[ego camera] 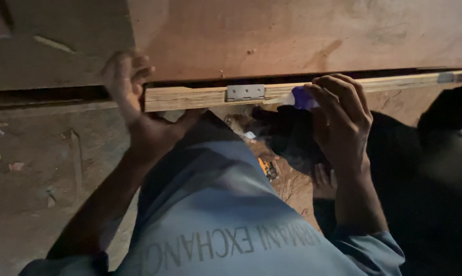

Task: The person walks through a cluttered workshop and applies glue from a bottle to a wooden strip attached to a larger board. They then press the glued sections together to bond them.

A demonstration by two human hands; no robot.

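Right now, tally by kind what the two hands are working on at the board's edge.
Metal hinge: 1
Wooden edge strip: 1
Large plywood panel: 1
Purple-handled tool in the right hand: 1, mostly hidden
Left hand grips the strip's end.
Total: 4

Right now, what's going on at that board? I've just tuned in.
A person in a light blue shirt is working on a large wooden panel. The left hand grips the end of the panel's edge strip, fingers curled over its top. The right hand holds a blue-handled tool against the strip, just right of a small metal hinge that lies flat on it. The tool's tip is hard to make out. Debris lies on the ground below.
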